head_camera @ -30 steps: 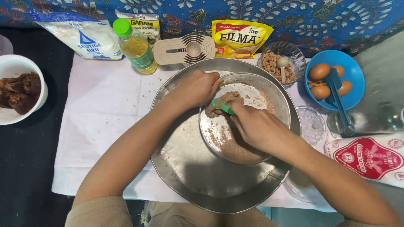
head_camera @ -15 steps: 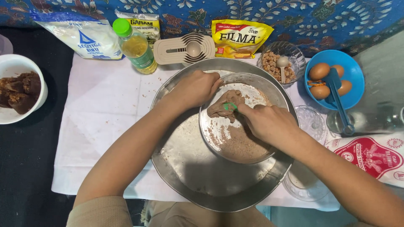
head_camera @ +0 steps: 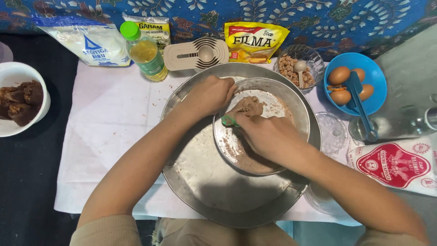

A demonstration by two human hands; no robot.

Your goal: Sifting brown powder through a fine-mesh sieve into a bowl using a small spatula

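Note:
A small round metal sieve pan point(head_camera: 300, 107) with brown and white powder in it rests tilted inside a large metal basin point(head_camera: 214, 182). My left hand point(head_camera: 207, 95) grips the pan's far left rim. My right hand point(head_camera: 266, 136) is inside the pan, closed on a green-handled tool point(head_camera: 229, 120) that presses into a lump of brown powder point(head_camera: 248, 107). Fine powder dusts the basin floor under the pan.
Along the back stand a flour bag point(head_camera: 86, 43), an oil bottle point(head_camera: 143, 52), a yellow packet point(head_camera: 255, 41) and a glass bowl of nuts point(head_camera: 298, 68). A blue bowl of eggs point(head_camera: 359, 82) is at right, a white bowl of brown chunks point(head_camera: 20, 98) at left.
My right hand has dragged the green tool leftward and toward me across the pan, and the white flour has turned mostly brown. My left hand stays on the rim.

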